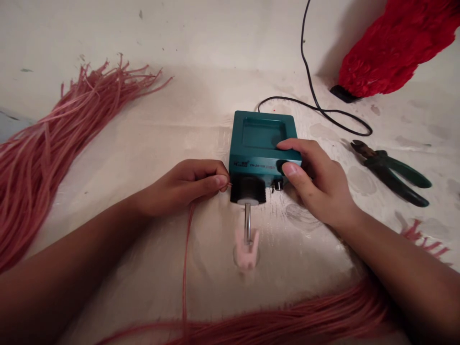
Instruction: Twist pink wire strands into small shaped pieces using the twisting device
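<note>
A small teal electric machine [264, 152] lies on the table, with a black round collar [247, 190] on its front. A metal shaft [247, 223] sticks out of the collar towards me, and a blurred pale pink forked piece [247, 251] is at its end. My left hand [201, 179] is closed in a pinch on a thin red wire [186, 268]. The wire's bare tip is right at the left side of the collar, and its length hangs down towards me. My right hand [314, 177] grips the machine's right front corner, thumb on the front, a finger on top, beside a small switch [277, 185].
A thick bundle of red wires [72, 129] lies at the left, and another bundle [305, 321] runs along the near edge. Green-handled cutting pliers [391, 172] rest at the right. A black cord [312, 103] loops behind the machine. Something red and fluffy [395, 52] stands at the back right.
</note>
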`<state>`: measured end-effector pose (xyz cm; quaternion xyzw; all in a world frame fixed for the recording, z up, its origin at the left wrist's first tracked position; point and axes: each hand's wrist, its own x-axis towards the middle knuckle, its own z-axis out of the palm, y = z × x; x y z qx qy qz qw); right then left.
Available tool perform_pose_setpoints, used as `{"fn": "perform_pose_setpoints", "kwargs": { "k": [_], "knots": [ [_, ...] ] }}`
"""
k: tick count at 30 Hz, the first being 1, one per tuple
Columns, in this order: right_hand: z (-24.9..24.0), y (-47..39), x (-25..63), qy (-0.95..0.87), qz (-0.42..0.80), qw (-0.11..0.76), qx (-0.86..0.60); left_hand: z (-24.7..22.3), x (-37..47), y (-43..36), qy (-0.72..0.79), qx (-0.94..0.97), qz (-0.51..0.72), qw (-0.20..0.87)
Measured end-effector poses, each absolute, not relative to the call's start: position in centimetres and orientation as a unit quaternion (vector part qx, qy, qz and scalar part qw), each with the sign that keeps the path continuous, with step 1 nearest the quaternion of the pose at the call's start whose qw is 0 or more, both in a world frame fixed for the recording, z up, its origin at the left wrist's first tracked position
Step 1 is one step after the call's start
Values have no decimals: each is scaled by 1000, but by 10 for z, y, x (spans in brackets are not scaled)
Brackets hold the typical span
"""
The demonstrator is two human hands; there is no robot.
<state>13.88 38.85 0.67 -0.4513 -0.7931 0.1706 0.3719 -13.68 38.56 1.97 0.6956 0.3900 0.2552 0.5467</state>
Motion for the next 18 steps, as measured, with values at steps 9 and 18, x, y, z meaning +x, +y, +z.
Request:
{"fn": "perform_pose_setpoints", "kwargs": {
  "k": [9,18],
  "knots": [
    [6,388,139,-793,163,370,-455,21,-137,386,358,723,260,530],
    [6,389,139,-788,181,372,-456,20,-137,386,353,726,258,532]
  ]
}}
